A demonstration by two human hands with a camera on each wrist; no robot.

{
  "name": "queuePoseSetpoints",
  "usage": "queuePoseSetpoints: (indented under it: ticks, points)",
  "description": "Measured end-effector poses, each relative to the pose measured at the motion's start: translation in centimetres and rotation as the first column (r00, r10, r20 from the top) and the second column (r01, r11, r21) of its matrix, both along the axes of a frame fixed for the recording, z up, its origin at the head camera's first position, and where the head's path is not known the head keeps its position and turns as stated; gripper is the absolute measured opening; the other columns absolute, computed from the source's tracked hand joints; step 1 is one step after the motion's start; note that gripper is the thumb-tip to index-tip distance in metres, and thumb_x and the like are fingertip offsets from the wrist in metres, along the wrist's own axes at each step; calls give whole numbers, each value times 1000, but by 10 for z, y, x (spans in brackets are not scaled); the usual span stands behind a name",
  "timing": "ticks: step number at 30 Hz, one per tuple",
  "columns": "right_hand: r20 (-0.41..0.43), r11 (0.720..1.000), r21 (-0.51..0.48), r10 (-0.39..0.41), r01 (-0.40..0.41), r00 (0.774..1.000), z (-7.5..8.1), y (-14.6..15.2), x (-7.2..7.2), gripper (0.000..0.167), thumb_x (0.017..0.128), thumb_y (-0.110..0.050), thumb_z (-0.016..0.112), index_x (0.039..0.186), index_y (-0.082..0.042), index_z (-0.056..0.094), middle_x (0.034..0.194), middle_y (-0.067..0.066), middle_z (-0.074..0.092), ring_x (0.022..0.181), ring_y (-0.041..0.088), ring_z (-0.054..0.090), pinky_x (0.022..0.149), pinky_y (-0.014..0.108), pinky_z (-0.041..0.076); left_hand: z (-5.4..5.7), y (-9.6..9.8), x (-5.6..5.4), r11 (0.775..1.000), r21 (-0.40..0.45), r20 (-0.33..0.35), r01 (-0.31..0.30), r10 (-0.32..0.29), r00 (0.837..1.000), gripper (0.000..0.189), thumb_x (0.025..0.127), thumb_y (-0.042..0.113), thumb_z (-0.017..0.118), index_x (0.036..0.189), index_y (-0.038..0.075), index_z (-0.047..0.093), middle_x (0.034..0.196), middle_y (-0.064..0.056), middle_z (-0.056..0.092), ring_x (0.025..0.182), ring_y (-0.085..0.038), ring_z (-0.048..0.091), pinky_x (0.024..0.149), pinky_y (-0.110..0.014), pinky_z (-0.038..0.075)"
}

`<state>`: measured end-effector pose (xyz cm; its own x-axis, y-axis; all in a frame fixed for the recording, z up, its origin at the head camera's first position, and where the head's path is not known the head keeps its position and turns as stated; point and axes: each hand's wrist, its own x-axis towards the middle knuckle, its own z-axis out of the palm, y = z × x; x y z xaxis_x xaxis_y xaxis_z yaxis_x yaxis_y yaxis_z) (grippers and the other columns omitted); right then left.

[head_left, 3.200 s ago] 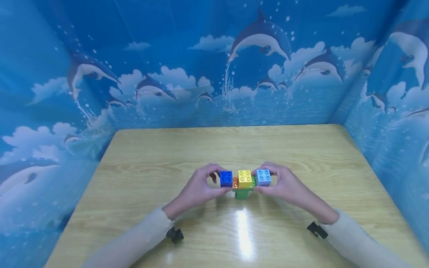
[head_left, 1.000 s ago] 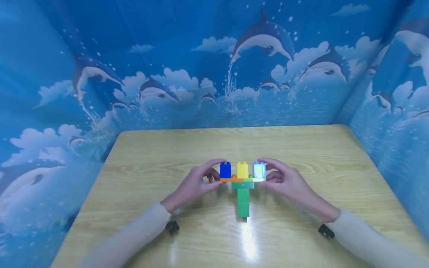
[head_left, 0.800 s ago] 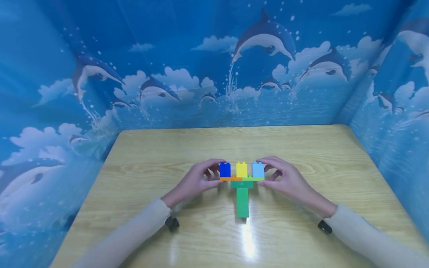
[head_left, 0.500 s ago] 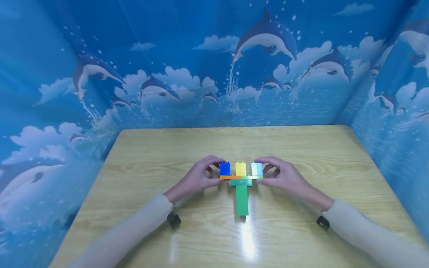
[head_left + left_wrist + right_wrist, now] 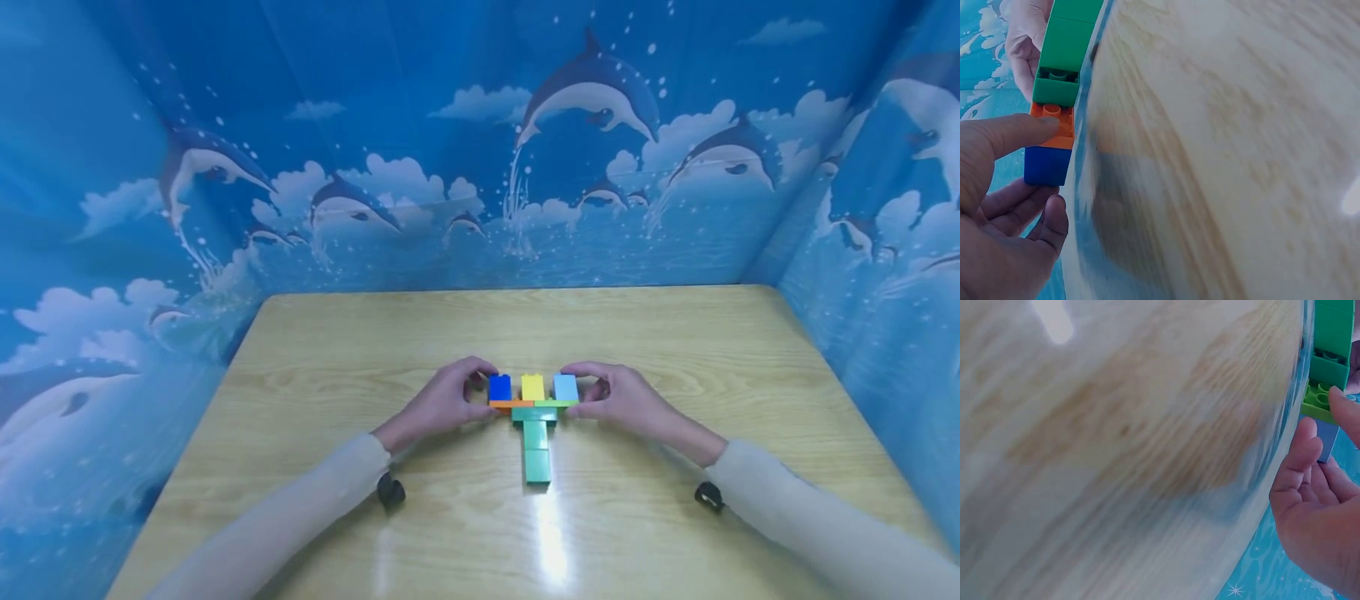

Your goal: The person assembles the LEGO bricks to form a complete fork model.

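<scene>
A T-shaped toy brick build lies stem toward me in the head view, held by both hands at the ends of its crossbar. A dark blue brick (image 5: 500,388), a yellow brick (image 5: 532,387) and a light blue brick (image 5: 566,387) line its far side. They sit on an orange plate (image 5: 1065,139) and a lime green plate (image 5: 1317,400), above a green stem (image 5: 536,463). My left hand (image 5: 442,402) pinches the left end, thumb on the orange plate and fingers by the dark blue brick. My right hand (image 5: 628,405) pinches the right end, around the lime plate and light blue brick.
A wood-grain table (image 5: 360,333) with a bright light reflection spreads under the hands. Blue dolphin-printed curtains (image 5: 420,225) stand along its back and sides. A small black device (image 5: 708,497) sits at the right cuff, and a similar black device (image 5: 391,492) at the left.
The build has tipped from upright, studs up, so its green stem now points toward me. Over the last half second it shifts slightly left with both hands still holding it.
</scene>
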<state>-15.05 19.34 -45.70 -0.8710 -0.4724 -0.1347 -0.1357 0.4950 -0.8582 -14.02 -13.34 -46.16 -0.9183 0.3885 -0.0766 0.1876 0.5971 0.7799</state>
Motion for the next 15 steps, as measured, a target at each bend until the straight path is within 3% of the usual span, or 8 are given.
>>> queuePoseSetpoints:
  ticks: [8, 15]
  points:
    - [-6, 998, 54, -12, 12, 1000, -3, -2, -4, 67, 88, -16, 93, 149, -8, 65, 84, 6, 67, 74, 22, 59, 56, 25, 44, -4, 2, -5, 1000, -7, -6, 8, -8, 1000, 54, 88, 11, 93, 136, 6, 68, 120, -1, 68, 106, -18, 62, 92, -35, 56]
    - [31, 999, 38, 1, -2, 1000, -7, -2, -2, 69, 90, -15, 91, 152, -6, 61, 99, 9, 70, 83, 23, 64, 63, 27, 53, -7, 1, -2, 1000, -5, 31, 9, -9, 999, 56, 88, 13, 93, 137, 6, 66, 124, -2, 68, 108, -20, 62, 95, -37, 56]
